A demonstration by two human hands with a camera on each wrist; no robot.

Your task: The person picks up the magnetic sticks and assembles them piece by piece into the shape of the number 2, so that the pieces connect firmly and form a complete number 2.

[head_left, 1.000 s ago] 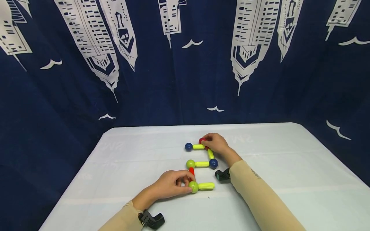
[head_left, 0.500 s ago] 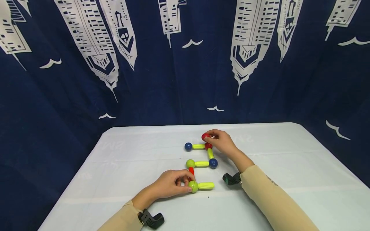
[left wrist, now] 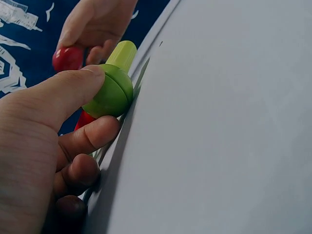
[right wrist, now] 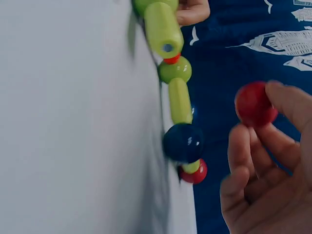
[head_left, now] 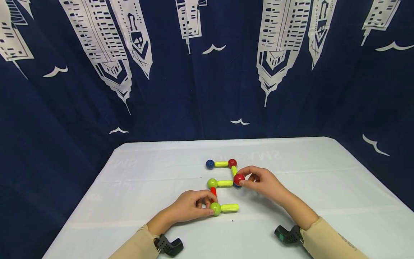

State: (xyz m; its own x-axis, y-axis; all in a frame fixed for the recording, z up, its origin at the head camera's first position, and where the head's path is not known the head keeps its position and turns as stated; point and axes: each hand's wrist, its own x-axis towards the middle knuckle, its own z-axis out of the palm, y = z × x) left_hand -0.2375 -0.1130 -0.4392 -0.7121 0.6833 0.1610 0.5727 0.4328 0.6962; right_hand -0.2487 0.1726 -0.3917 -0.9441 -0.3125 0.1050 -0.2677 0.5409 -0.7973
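Observation:
My left hand pinches the green ball at the near end of a zigzag chain of magnetic balls and sticks. From that ball a yellow-green stick points right, its tip bare. A red stick leads back to a second green ball. Between thumb and fingers my right hand holds a loose red ball up off the table. It overlaps the chain's blue ball in the head view, but the right wrist view shows a gap. Another red ball joins the far sticks.
A second blue ball ends the chain at the far left. The white-covered table meets a dark blue curtain printed with white buildings at the back. Each wrist wears a black camera.
My right hand has lifted the loose red ball away from the far red ball and brought it nearer and slightly right. My left hand stays on the green ball.

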